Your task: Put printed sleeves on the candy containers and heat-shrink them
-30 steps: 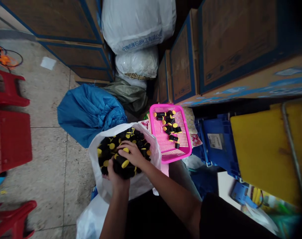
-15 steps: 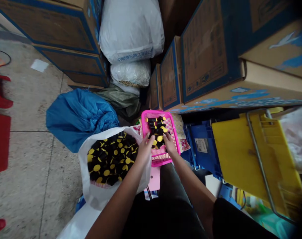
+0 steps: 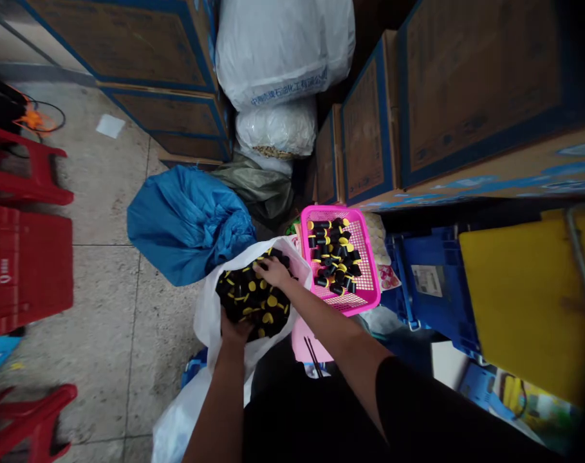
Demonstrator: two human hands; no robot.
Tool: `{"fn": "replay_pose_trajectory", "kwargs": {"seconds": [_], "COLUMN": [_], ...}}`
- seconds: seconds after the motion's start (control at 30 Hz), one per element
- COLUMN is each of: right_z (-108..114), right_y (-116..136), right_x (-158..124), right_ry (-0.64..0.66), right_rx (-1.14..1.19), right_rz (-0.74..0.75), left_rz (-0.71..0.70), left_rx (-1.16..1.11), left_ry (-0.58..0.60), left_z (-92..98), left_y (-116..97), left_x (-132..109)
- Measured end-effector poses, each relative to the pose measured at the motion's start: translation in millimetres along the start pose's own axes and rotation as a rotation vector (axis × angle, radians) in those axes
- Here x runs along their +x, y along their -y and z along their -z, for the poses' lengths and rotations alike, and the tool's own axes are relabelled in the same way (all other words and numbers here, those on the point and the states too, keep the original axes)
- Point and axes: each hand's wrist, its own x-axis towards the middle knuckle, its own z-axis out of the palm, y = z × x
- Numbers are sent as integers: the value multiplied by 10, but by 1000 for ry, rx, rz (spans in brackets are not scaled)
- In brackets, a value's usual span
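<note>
Left hand and right hand in a white plastic sack of black-and-yellow capped pieces
Right fingers spread open on the pile; left fingers sunk in, grip hidden; pink basket just beside.

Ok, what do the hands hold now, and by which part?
A heap of black yellow-capped cylinders in the white plastic bag: the left hand cups beneath it, the right hand presses on top. The hold on single pieces cannot be told.

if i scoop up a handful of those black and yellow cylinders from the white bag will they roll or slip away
The black cylinders with yellow ends will probably roll if loose: they look round and smooth, and lie at all angles in the white plastic bag. They seem rigid, holding their shape under the right hand. Being small beside that hand, some may slip between the fingers.
</note>
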Motion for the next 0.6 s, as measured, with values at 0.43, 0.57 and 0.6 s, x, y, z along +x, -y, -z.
{"fn": "replay_pose_trajectory", "kwargs": {"seconds": [0.43,0.57,0.6], "right_z": [-315,-373,-385], "right_y": [-257,-165,-129], "right_x": [58,-64,-124], "right_ry": [193,144,134], "right_rx": [-6,59,85], "right_rz": [-101,-76,-55], "left_rz": [-209,-220,-224], "left_rx": [-135,-110,-103], "left_ry": [165,132,119], "left_z": [-144,-279,-301], "left_y": [147,274,293], "left_x": [112,26,-16]}}
